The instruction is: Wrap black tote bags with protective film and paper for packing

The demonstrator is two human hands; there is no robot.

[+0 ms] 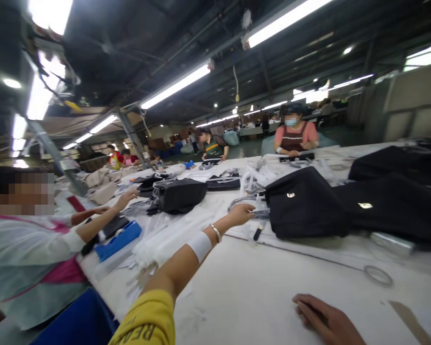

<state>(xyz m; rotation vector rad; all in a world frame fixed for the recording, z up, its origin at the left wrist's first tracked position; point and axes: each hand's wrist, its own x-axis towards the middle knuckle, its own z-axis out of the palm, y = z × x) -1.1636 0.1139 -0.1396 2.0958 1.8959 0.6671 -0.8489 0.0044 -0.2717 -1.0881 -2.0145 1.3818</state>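
My left hand [240, 214] reaches across the white table, its fingers closed on the plastic-wrapped handle [260, 213] of a black bag [307, 203]. The bag lies tilted on the table and has a small metal clasp on its face. A short black tag-like piece [258, 233] lies just below the handle. Near the front edge, my right hand [325, 318] hovers over or rests on the white surface; which one, I cannot tell. Its fingers are loosely curled together, with nothing visible in them.
More black bags [388, 206] spread to the right, and another black bag [179, 195] lies left of my arm. A tape roll [378, 275] sits at right. A blue tape dispenser [118, 240] lies near a co-worker [32, 258] at left. Other people stand across the table.
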